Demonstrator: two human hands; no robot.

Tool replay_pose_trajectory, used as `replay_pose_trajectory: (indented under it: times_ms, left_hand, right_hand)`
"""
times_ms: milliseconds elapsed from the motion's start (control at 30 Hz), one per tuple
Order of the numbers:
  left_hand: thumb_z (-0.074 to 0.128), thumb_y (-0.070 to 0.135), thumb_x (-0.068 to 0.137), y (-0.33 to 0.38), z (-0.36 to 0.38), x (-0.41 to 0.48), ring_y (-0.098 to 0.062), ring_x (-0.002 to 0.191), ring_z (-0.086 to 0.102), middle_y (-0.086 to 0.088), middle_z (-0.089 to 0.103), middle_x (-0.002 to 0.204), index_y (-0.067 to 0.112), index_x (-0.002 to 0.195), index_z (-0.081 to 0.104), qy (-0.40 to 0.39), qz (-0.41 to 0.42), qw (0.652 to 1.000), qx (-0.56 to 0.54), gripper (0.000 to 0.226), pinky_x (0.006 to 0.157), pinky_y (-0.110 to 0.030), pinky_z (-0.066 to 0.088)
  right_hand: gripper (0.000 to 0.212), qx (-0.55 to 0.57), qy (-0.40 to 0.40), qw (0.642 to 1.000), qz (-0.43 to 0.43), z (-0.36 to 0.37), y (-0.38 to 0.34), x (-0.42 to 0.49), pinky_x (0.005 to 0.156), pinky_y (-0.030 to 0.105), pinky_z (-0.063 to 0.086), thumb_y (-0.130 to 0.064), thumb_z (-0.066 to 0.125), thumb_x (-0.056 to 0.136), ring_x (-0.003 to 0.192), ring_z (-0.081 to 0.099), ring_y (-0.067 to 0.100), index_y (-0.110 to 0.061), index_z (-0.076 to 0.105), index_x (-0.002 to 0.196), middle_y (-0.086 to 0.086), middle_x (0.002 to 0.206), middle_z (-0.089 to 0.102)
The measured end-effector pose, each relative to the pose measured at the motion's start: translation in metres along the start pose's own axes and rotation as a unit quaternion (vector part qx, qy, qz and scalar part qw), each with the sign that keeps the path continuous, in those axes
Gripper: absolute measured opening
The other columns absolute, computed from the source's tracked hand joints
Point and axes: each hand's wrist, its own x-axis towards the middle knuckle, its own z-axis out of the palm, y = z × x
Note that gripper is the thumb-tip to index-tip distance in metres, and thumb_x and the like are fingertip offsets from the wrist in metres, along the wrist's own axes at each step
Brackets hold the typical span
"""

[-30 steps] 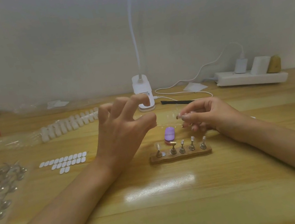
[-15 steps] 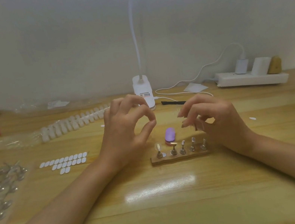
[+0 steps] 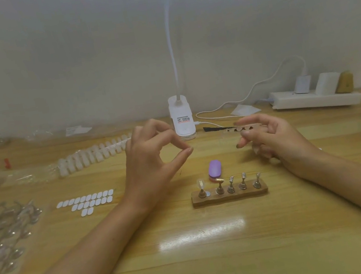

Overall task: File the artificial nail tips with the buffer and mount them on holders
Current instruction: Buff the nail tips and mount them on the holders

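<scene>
My left hand (image 3: 152, 163) hovers over the table, its thumb and index tips pinched on a tiny clear adhesive tab (image 3: 188, 150) that barely shows. My right hand (image 3: 274, 142) holds a clear strip of oval adhesive tabs (image 3: 242, 129) between thumb and fingers. Below them a wooden base (image 3: 229, 196) carries several metal holders. The leftmost holder has a clear nail tip (image 3: 200, 183) mounted on it. A purple buffer (image 3: 214, 169) lies just behind the base.
A long strip of nail tips (image 3: 95, 153) and a sheet of white oval stickers (image 3: 87, 201) lie to the left. Bagged spare holders (image 3: 0, 231) fill the left edge. A lamp base (image 3: 182, 122), cable and power strip (image 3: 313, 100) stand at the back.
My hands have drawn apart. The left hand closed into a pinch and stayed near the middle, while the right hand lifted the clear strip up and to the right.
</scene>
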Motion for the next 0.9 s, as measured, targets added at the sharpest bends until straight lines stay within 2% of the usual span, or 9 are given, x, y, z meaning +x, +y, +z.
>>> replay_pose_trajectory:
  times_ms: [133,233,333,433,533,667,767,833,900]
  left_hand:
    - [0.075,0.031,0.081,0.002,0.001,0.000,-0.016,0.092,0.049,0.011,0.055,0.095,0.021,0.080,0.070,-0.004,0.011,1.000,0.015,0.011,0.084,-0.049,0.042]
    - [0.073,0.030,0.083,0.002,0.000,0.000,-0.016,0.091,0.049,0.012,0.055,0.094,0.019,0.081,0.069,0.003,0.006,1.000,0.010,0.011,0.084,-0.051,0.043]
    - [0.070,0.031,0.086,0.002,-0.002,0.001,-0.012,0.088,0.049,0.017,0.053,0.093,0.023,0.083,0.067,0.018,-0.013,1.000,-0.017,0.008,0.083,-0.050,0.044]
    - [0.072,0.027,0.087,0.002,-0.001,0.001,-0.012,0.087,0.051,0.018,0.055,0.092,0.025,0.085,0.066,0.019,-0.008,0.999,-0.025,0.006,0.082,-0.049,0.045]
    - [0.072,0.027,0.088,0.000,0.000,0.000,-0.012,0.086,0.052,0.015,0.058,0.089,0.024,0.085,0.068,0.004,-0.001,1.000,-0.021,0.006,0.081,-0.046,0.045]
    - [0.073,0.021,0.088,-0.002,0.001,0.001,-0.005,0.083,0.052,0.017,0.059,0.085,0.028,0.082,0.065,-0.019,-0.005,0.999,-0.025,0.012,0.078,-0.030,0.044]
    - [0.073,0.019,0.088,-0.002,0.002,0.002,-0.005,0.081,0.054,0.015,0.061,0.085,0.027,0.081,0.066,-0.043,-0.015,0.998,-0.042,0.013,0.072,-0.015,0.040]
    - [0.073,0.018,0.088,-0.003,0.002,0.003,-0.003,0.079,0.054,0.014,0.061,0.085,0.023,0.081,0.070,-0.057,-0.020,0.996,-0.067,0.009,0.069,-0.009,0.037]
    - [0.073,0.020,0.087,-0.005,0.002,0.004,-0.002,0.075,0.053,0.013,0.063,0.084,0.022,0.081,0.074,-0.075,-0.042,0.991,-0.100,0.007,0.065,-0.008,0.036]
  right_hand:
    - [0.005,0.002,-0.013,1.000,-0.006,0.000,-0.002,-0.002,0.045,0.015,0.044,-0.021,0.066,0.092,0.062,0.064,0.006,-0.020,0.068,0.097,0.007,0.090,0.077]
    - [0.008,0.004,-0.009,0.998,-0.058,0.003,-0.005,-0.005,0.050,0.016,0.047,-0.032,0.068,0.085,0.073,0.064,0.005,-0.029,0.073,0.090,0.003,0.094,0.077]
    - [0.014,0.020,-0.009,0.994,-0.109,0.002,-0.007,-0.007,0.056,0.015,0.047,-0.034,0.070,0.082,0.084,0.063,0.005,-0.032,0.077,0.094,0.000,0.094,0.077]
    - [0.023,0.043,0.008,0.995,-0.090,0.002,-0.008,-0.005,0.048,0.014,0.039,-0.041,0.070,0.079,0.061,0.051,0.006,-0.031,0.079,0.098,-0.002,0.075,0.070]
    - [0.026,0.014,0.022,0.999,-0.040,0.004,-0.005,0.002,0.036,0.014,0.026,-0.041,0.063,0.085,0.041,0.038,0.006,-0.023,0.079,0.091,0.002,0.057,0.062]
    - [0.024,-0.065,0.015,0.998,-0.002,0.002,-0.003,0.009,0.033,0.013,0.025,-0.024,0.059,0.099,0.031,0.033,0.004,-0.011,0.070,0.115,0.003,0.045,0.054]
    - [0.041,-0.089,0.044,0.994,0.040,-0.003,-0.004,0.017,0.035,0.016,0.028,-0.033,0.058,0.099,0.033,0.035,0.005,-0.015,0.054,0.135,-0.003,0.043,0.049]
    - [0.055,-0.175,0.074,0.982,0.017,-0.005,-0.004,0.019,0.045,0.024,0.034,-0.044,0.058,0.096,0.043,0.040,0.009,-0.022,0.040,0.143,-0.005,0.049,0.047]
    - [0.063,-0.314,0.089,0.943,-0.060,-0.006,-0.005,0.014,0.056,0.035,0.037,-0.045,0.061,0.094,0.053,0.043,0.012,-0.024,0.034,0.147,-0.006,0.057,0.044]
